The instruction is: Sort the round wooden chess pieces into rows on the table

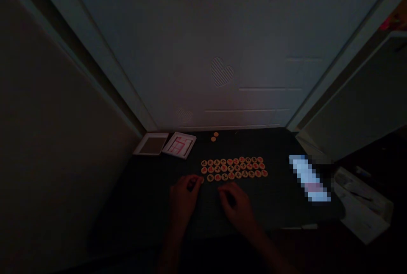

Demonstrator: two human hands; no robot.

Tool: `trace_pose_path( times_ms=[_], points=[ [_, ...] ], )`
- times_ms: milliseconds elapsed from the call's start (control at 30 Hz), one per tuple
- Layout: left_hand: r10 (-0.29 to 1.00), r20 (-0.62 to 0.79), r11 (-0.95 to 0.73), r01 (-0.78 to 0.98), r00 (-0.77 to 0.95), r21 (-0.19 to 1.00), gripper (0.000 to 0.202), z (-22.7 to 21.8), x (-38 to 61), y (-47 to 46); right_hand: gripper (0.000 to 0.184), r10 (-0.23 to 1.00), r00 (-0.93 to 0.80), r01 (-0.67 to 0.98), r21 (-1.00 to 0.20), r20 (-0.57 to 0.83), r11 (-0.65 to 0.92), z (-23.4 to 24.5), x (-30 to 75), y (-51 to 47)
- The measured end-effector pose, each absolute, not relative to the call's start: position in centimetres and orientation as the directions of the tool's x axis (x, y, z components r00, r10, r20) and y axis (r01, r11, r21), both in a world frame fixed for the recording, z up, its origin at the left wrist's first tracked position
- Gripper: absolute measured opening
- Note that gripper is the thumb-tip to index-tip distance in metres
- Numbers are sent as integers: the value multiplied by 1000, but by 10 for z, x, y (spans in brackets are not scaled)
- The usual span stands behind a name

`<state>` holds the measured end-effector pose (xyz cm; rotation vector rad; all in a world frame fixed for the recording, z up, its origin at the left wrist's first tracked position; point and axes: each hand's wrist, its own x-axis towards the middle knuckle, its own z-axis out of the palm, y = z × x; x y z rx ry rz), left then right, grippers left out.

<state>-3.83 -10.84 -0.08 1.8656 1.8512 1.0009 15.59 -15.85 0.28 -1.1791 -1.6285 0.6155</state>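
Several round wooden game pieces with red and black marks lie in three neat rows on a dark table. My left hand rests just left of the bottom row, fingers curled at a piece by the row's left end. My right hand lies palm down in front of the rows, fingers bent, near the bottom row's middle. The dim light hides whether either hand holds a piece.
Two loose pieces sit at the table's back edge. A white box lid and a box with red print lie at back left. A blurred bright object lies to the right, a pale container beyond it. A white door stands behind.
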Motion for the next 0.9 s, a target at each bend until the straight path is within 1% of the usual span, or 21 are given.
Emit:
trace_pose_path(
  times_ms=[100,167,233,367,500,733,900],
  points=[
    [960,251,-74,754,-123,652,25,0,-37,-110,18,913,-38,405,-829,406,386,3,156,-159],
    [956,269,-92,750,-118,655,26,-1,-38,-111,17,913,-38,408,-828,406,385,3,156,-159],
    [950,299,-130,753,-92,645,23,-3,-39,-113,17,910,-33,411,-825,412,389,2,156,-159],
    [942,335,-196,796,-9,572,14,-4,-42,-117,17,909,-22,404,-827,417,390,3,155,-159],
    [946,324,-209,823,32,528,17,0,-41,-119,16,907,-10,407,-827,421,388,4,154,-158],
    [950,309,-205,821,37,533,16,-1,-41,-119,14,909,35,410,-836,415,366,7,160,-157],
    [946,323,-205,810,20,550,15,-3,-42,-120,15,894,-48,480,-774,446,412,41,177,-122]
  ],
)
